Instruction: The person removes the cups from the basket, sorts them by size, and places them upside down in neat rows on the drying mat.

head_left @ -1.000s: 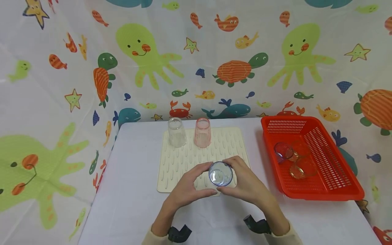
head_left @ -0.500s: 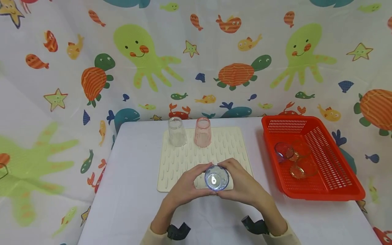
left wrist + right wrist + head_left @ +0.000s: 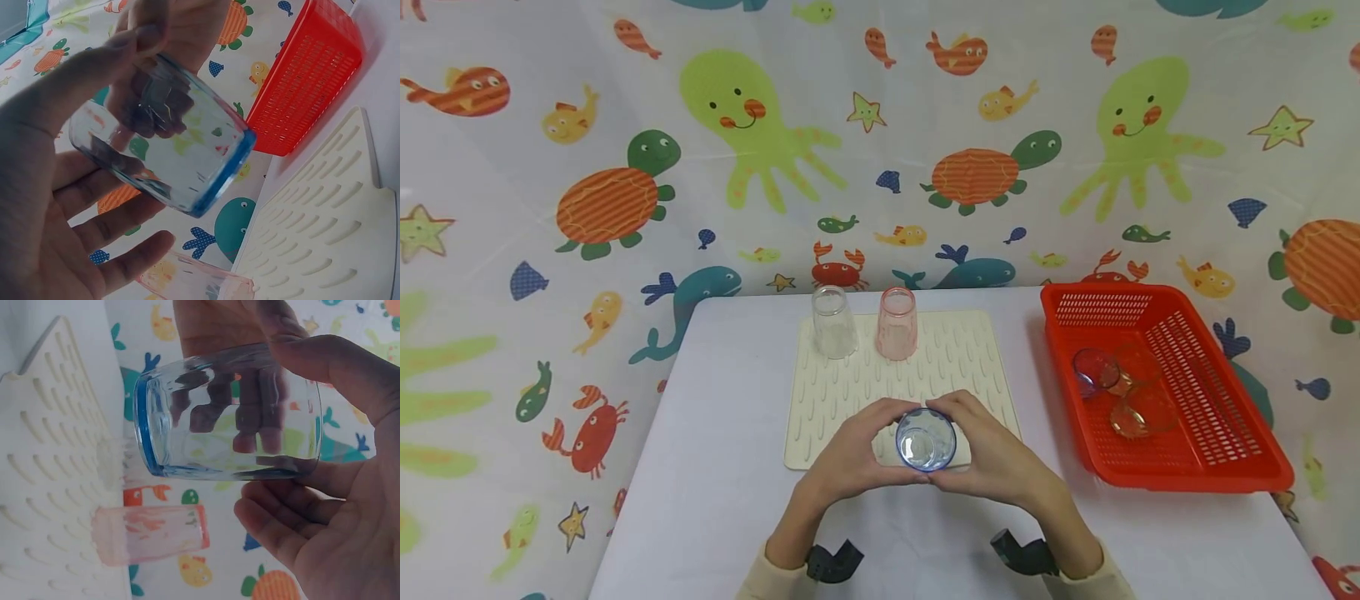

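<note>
A clear drinking glass with a blue-tinted end [image 3: 926,440] is held between both hands over the front part of the cream ridged mat [image 3: 820,417]. My left hand [image 3: 853,450] grips it from the left, thumb and fingers curved round its side. From the right, my right hand [image 3: 992,450] grips the same glass, the thumbs meeting at the near side. In both wrist views the blue end [image 3: 225,172] points down toward the mat, with the glass raised off it. Farther back on the mat stand a clear glass [image 3: 834,325] and a pink glass [image 3: 897,325], side by side.
A red perforated basket [image 3: 1210,467] stands on the right of the white-covered table [image 3: 722,400], with several tinted glasses [image 3: 1129,417] lying inside. A curtain with sea animals [image 3: 880,167] hangs behind and at the left side.
Both hands have drawn the blue-ended glass slightly nearer and to the left, and the thumbs have come together. The two glasses on the mat have stayed put.
</note>
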A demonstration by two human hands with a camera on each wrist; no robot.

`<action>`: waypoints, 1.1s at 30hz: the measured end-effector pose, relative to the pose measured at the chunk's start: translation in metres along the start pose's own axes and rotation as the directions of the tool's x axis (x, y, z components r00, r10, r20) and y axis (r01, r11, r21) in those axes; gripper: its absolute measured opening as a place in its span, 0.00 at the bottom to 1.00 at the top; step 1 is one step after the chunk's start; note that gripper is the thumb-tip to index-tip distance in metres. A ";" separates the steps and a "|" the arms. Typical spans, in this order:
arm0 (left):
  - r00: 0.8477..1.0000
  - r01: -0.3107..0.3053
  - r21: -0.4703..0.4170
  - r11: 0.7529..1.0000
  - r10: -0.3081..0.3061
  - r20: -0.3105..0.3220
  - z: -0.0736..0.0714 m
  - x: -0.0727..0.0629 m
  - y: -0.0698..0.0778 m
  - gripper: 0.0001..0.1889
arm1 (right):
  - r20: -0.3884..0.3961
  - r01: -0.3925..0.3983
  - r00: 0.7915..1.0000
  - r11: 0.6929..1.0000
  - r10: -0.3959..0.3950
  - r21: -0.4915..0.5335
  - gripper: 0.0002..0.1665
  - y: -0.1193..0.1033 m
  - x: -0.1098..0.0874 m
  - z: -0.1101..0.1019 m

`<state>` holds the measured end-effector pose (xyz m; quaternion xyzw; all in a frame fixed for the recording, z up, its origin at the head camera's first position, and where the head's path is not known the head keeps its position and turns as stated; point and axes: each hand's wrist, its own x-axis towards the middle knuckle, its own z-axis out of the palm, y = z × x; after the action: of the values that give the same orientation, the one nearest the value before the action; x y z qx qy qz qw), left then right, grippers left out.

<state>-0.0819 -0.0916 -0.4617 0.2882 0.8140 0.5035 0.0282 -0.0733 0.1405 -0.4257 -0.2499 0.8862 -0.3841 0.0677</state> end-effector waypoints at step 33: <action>0.958 -0.189 -0.002 0.982 0.183 -0.221 0.003 -0.003 -0.003 0.38 | -0.050 0.092 0.995 0.952 -0.081 0.293 0.46 0.037 0.010 0.046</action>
<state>-0.0795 -0.0915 -0.4662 0.3055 0.7754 0.5423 -0.1062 -0.0818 0.1271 -0.4835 -0.2686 0.8083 -0.5191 0.0707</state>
